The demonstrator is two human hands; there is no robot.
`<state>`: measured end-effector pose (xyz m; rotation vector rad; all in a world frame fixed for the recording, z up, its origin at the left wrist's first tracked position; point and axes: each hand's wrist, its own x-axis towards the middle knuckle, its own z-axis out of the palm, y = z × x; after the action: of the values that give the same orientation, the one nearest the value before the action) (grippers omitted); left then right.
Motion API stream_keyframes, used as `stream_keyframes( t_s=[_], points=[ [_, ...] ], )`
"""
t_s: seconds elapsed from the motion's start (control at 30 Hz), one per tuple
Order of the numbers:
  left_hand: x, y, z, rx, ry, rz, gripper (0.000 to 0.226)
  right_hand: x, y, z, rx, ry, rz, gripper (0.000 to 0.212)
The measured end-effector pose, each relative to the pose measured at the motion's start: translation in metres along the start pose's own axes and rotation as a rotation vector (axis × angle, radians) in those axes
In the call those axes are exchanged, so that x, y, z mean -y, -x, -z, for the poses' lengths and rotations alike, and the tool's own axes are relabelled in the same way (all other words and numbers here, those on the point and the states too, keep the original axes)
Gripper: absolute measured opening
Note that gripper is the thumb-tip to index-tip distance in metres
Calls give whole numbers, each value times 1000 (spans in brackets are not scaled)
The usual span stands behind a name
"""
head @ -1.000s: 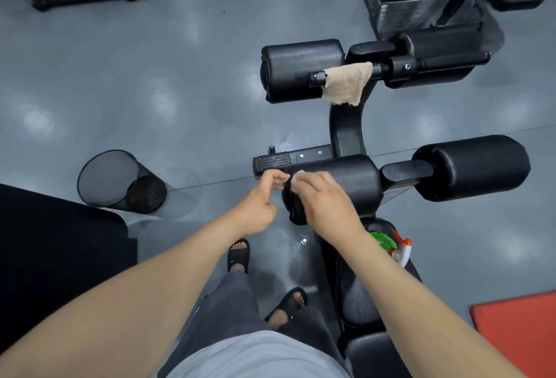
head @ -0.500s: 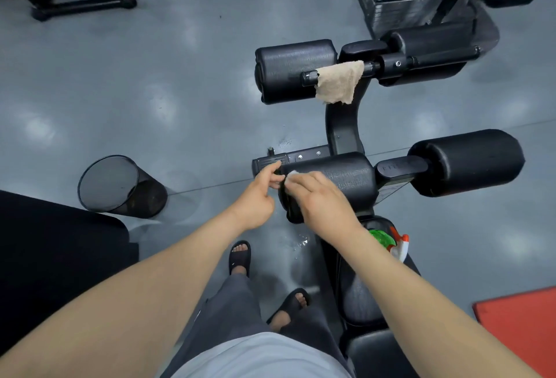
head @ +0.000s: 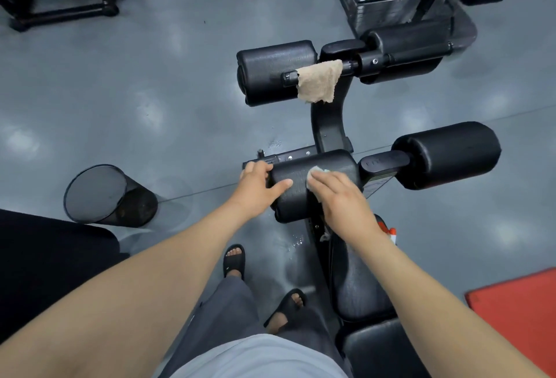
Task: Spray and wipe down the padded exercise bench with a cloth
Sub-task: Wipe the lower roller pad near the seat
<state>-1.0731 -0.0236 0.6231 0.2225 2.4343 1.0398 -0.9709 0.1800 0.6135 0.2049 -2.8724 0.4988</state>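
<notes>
While the left hand [head: 258,186] grips the end of the near roller pad [head: 296,201], I log the right hand [head: 341,201], fingers straight, pressing a pale cloth [head: 319,170], possibly a wipe, onto its top.

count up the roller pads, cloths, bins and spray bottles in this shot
roller pads: 4
cloths: 2
bin: 1
spray bottle, mostly hidden behind the right wrist: 1
total: 8
</notes>
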Motion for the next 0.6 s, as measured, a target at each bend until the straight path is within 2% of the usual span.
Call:
stream_keyframes(
  t_s=[0.1, 0.17, 0.3, 0.43, 0.6],
  points=[
    [-1, 1, -1, 42, -32, -12, 78, -33, -3, 16, -83, 20, -259, 39],
    [-1, 0, 0, 67, -23, -5, 78, -39, -8, 20, -101, 18, -338, 37],
    [-1, -4, 3, 168, -42, 30, 77, -24, 9, 14, -147, -43, -382, 36],
    [0, -8, 6, 188, -34, 14, 73, -10, 42, 8, -98, -60, -380, 45],
    [2, 2, 0, 119, -88, -61, 67, -23, 11, 16, -121, -27, -332, 25]
  ],
)
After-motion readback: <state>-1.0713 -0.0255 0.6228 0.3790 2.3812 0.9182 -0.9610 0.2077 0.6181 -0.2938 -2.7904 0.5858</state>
